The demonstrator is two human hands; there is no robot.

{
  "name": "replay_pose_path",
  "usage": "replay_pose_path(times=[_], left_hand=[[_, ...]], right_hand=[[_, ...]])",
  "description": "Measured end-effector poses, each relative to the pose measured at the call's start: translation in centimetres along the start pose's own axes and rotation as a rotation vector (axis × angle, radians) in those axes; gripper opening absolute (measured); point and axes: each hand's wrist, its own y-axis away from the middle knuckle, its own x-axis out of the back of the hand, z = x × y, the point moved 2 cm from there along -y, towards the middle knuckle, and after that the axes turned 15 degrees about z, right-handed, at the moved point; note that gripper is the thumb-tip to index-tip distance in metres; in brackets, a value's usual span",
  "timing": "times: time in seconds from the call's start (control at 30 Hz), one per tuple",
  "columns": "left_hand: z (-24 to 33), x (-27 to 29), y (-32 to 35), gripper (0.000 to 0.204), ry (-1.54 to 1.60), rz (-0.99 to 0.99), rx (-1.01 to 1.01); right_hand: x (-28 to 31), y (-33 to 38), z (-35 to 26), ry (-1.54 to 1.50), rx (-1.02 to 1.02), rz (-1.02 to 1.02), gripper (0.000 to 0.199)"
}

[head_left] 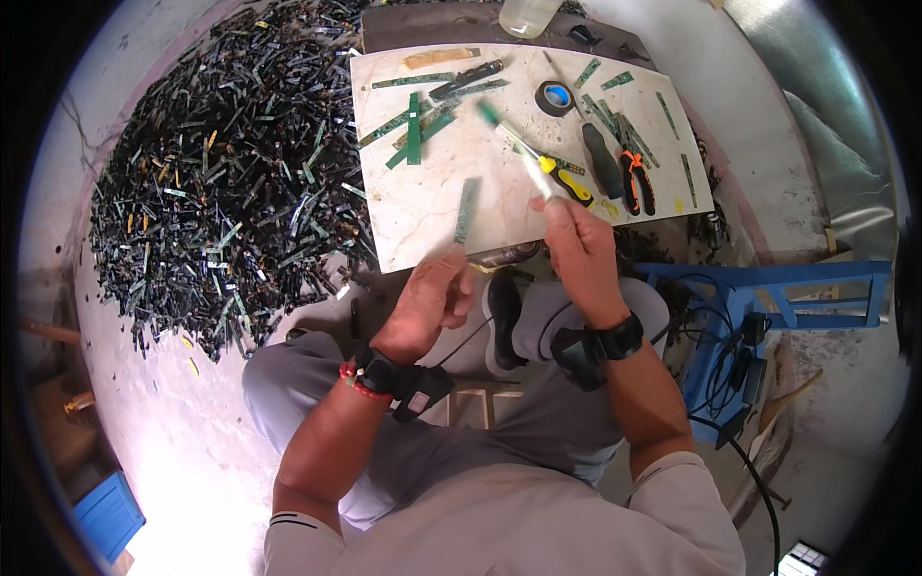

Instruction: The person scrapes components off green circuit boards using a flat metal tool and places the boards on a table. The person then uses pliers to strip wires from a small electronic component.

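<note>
Green narrow flat strip (467,213), blurred, over pale marbled rectangular board (403,223), left of near edge's middle. Left hand (435,296) pinches strip's near end; right hand (582,245) closed round slim white-shafted, green-tipped tool (512,136). Likely best: steady pinch, light tool strokes lengthwise. Strip's long axis runs from fingers toward board's far edge, leaning slightly right; tool points toward far edge, leaning left.

Left hand (423,302) holds a green strip (467,213), right hand (582,248) a green-tipped tool (520,145), over a pale board (408,216)
</note>
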Motion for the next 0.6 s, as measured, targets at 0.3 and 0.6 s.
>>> replay_pose_path(times=[0.3,0.6], left_hand=[[-0.2,0.4,0.0,0.044,-0.085,0.081,-0.065],[-0.6,-0.4,0.0,0.046,-0.152,0.128,-0.176]], right_hand=[[2.4,1.8,1.6,0.125,0.133,-0.04,0.033],[1.8,3.4,2.1,0.178,0.455,-0.126,0.036]])
